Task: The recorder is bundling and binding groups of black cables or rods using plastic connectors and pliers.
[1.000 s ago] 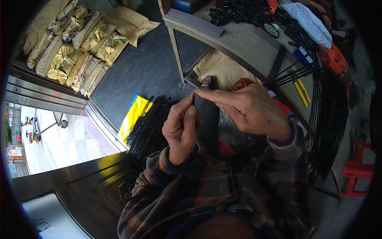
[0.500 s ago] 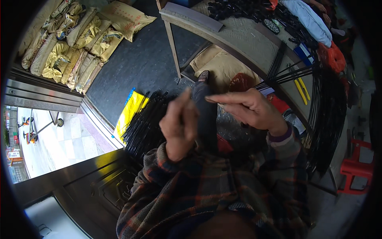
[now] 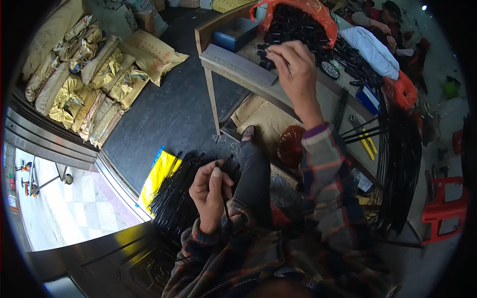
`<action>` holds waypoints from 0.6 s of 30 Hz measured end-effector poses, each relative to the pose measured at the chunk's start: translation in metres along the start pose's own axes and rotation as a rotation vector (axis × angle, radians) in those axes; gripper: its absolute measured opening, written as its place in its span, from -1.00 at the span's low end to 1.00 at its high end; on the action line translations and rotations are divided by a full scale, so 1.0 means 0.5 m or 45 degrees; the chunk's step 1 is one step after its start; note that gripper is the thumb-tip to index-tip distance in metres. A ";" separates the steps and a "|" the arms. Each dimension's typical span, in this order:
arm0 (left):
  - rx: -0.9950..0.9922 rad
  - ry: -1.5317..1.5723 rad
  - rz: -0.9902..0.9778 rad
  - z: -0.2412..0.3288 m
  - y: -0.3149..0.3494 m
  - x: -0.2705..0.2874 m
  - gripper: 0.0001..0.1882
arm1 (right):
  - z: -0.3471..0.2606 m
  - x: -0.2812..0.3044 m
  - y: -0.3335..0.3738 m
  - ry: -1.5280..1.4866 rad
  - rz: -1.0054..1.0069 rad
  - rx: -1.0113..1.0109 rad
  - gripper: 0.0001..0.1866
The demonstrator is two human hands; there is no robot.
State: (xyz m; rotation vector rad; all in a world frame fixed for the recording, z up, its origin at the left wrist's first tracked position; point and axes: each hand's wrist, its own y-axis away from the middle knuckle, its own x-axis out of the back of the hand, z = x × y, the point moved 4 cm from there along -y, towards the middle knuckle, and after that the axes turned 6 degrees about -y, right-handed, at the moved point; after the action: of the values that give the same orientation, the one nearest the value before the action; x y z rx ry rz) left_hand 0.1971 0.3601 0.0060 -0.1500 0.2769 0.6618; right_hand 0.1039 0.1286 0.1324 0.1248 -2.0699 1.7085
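Observation:
My left hand (image 3: 211, 191) is raised in front of my lap. Its thumb and fingers pinch a thin black rod (image 3: 227, 213), which runs down past the wrist toward my sleeve. Stretched far over the workbench (image 3: 293, 89), my right hand (image 3: 298, 67) has its fingers bent together beside the heap of small black parts (image 3: 293, 32). What those fingertips hold, if anything, cannot be made out. Just left of my left hand lies a thick bundle of black rods (image 3: 174, 193) on a yellow sheet (image 3: 161, 176).
A blue tray (image 3: 233, 37), a blue box (image 3: 367, 99) and yellow-handled pliers (image 3: 367, 141) are on the bench. Long black rods (image 3: 400, 169) hang over its right edge. A red stool (image 3: 442, 213) stands right; stacked sacks (image 3: 74, 74) fill the far left. Another person (image 3: 382, 22) sits at far right.
My right hand has moved up and away from my lap to the black parts on the bench. My left hand has dropped slightly, and the black rod now shows in it. The view has tilted farther forward.

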 end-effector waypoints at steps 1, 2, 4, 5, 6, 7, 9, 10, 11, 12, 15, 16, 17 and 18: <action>0.036 -0.001 0.049 -0.008 -0.004 0.021 -0.78 | 0.021 -0.046 -0.023 -0.037 -0.009 0.034 -0.91; 0.059 0.041 0.041 -0.013 -0.015 0.012 -0.78 | 0.063 -0.057 -0.051 -0.062 -0.032 -0.010 -0.90; 0.089 0.037 0.100 -0.022 -0.030 0.042 -0.79 | 0.123 -0.148 -0.083 -0.063 -0.116 -0.018 -0.90; 0.100 0.036 0.141 -0.023 -0.037 0.060 -0.79 | 0.146 -0.199 -0.099 -0.072 -0.205 -0.044 -0.89; 0.105 0.004 0.156 -0.022 -0.043 0.072 -0.79 | 0.164 -0.235 -0.114 -0.076 -0.202 -0.028 -0.89; 0.092 0.013 0.159 -0.021 -0.052 0.081 -0.79 | 0.185 -0.273 -0.126 0.065 -0.302 -0.020 -0.87; 0.142 0.051 0.171 -0.029 -0.070 0.090 -0.79 | 0.234 -0.330 -0.133 0.221 -0.398 -0.012 -0.85; 0.156 0.056 0.169 -0.029 -0.081 0.087 -0.80 | 0.271 -0.347 -0.132 0.291 -0.467 -0.111 -0.83; 0.160 0.058 0.153 -0.032 -0.092 0.085 -0.80 | 0.284 -0.356 -0.132 0.354 -0.540 -0.220 -0.81; 0.148 0.073 0.151 -0.036 -0.104 0.081 -0.80 | 0.297 -0.351 -0.129 0.348 -0.485 -0.332 -0.78; 0.150 0.023 0.263 -0.052 -0.111 0.124 -0.80 | 0.142 -0.384 -0.053 -0.641 -0.119 -0.565 -0.86; 0.128 0.082 0.181 -0.045 -0.129 0.095 -0.80 | 0.078 -0.282 -0.047 -0.844 -0.198 -0.798 -0.87; 0.139 0.086 0.130 -0.052 -0.142 0.083 -0.80 | 0.017 -0.230 0.002 -1.075 -0.408 -0.936 -0.86; 0.141 0.112 0.188 -0.070 -0.145 0.108 -0.80 | -0.061 -0.221 0.080 -1.214 -0.763 -0.983 -0.87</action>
State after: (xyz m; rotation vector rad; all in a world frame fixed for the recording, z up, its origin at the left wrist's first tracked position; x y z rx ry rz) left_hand 0.2756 0.3273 -0.0401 -0.0529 0.4115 0.7852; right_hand 0.1973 0.1431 0.0567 1.3408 -2.7414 0.4020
